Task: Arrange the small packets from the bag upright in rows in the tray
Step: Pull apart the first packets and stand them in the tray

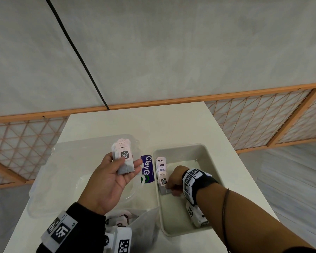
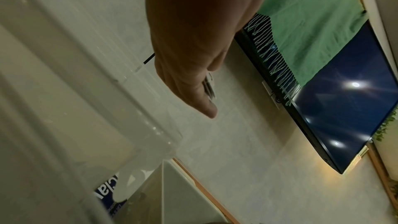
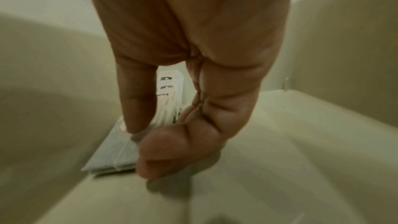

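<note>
Beige tray (image 1: 204,148), lower right of frame: we are seating tea bag (image 1: 165,183) at row's near end, right hand (image 1: 175,179) pinching it. Left hand (image 1: 108,181) clamping spare stack (image 1: 123,157). Next, we judge: releasing without toppling row; bag (image 1: 144,227) at bottom centre.

The tray (image 1: 211,154) looks like smooth, matt cream plastic, and the table (image 1: 117,125) under it has a smooth, matt off-white top. The packets (image 1: 161,172) look like thin grey paper with pale pink paper tags. The bag (image 1: 144,225) is clear, glossy plastic film, and the screen (image 1: 263,114) behind has a wooden frame.
</note>
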A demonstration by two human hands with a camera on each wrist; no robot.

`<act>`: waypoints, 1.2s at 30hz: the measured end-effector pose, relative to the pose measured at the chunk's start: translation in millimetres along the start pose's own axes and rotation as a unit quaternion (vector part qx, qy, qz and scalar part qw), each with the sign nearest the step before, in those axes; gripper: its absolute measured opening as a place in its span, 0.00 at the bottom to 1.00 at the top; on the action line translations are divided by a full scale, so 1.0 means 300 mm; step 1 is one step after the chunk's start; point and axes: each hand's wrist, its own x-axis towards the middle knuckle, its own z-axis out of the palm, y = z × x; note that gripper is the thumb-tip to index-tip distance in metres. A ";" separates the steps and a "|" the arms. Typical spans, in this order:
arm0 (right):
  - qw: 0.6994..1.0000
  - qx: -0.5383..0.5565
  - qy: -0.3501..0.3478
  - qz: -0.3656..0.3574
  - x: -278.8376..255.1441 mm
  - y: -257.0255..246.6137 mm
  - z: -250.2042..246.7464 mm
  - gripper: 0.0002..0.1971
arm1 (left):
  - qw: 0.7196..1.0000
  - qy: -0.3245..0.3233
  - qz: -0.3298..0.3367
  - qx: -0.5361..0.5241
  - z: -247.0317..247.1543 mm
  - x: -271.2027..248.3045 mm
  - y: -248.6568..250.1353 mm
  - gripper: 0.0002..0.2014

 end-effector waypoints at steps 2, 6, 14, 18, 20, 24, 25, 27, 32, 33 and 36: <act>0.999 -0.029 -0.024 0.006 -0.023 -0.001 -0.002 0.08 | 1.000 0.000 0.000 0.001 0.001 -0.001 -0.001 0.10; 0.997 -0.064 -0.049 -0.008 -0.039 0.008 0.000 0.09 | 1.000 0.001 -0.003 0.006 0.003 -0.003 -0.001 0.09; 0.986 -0.153 -0.028 -0.054 0.039 0.017 0.059 0.17 | 1.000 0.000 0.001 0.007 0.005 -0.004 0.003 0.09; 0.989 -0.137 0.004 -0.054 0.044 0.004 0.064 0.15 | 1.000 0.002 -0.001 0.005 0.001 -0.004 0.002 0.09; 0.990 -0.131 0.015 -0.050 0.056 0.004 0.063 0.17 | 1.000 0.002 -0.002 0.005 0.002 -0.003 0.002 0.09; 0.988 -0.139 0.036 -0.057 0.085 0.004 0.071 0.24 | 1.000 0.002 -0.004 0.010 0.006 -0.001 0.001 0.09; 0.987 -0.144 0.044 -0.060 0.084 0.002 0.073 0.25 | 1.000 0.002 -0.005 0.011 0.006 -0.001 0.001 0.09; 0.984 -0.155 0.059 -0.064 0.084 0.000 0.076 0.27 | 1.000 0.002 -0.004 0.012 0.007 -0.001 0.001 0.09; 0.975 -0.197 0.072 -0.075 0.093 -0.003 0.080 0.30 | 1.000 0.002 -0.003 0.011 0.000 0.000 -0.001 0.10; 0.975 -0.197 0.074 -0.077 0.097 -0.002 0.082 0.31 | 1.000 0.003 -0.003 0.011 -0.001 0.000 -0.001 0.10; 0.973 -0.203 0.078 -0.082 0.092 0.000 0.088 0.35 | 1.000 0.002 -0.004 0.010 0.000 -0.001 -0.001 0.10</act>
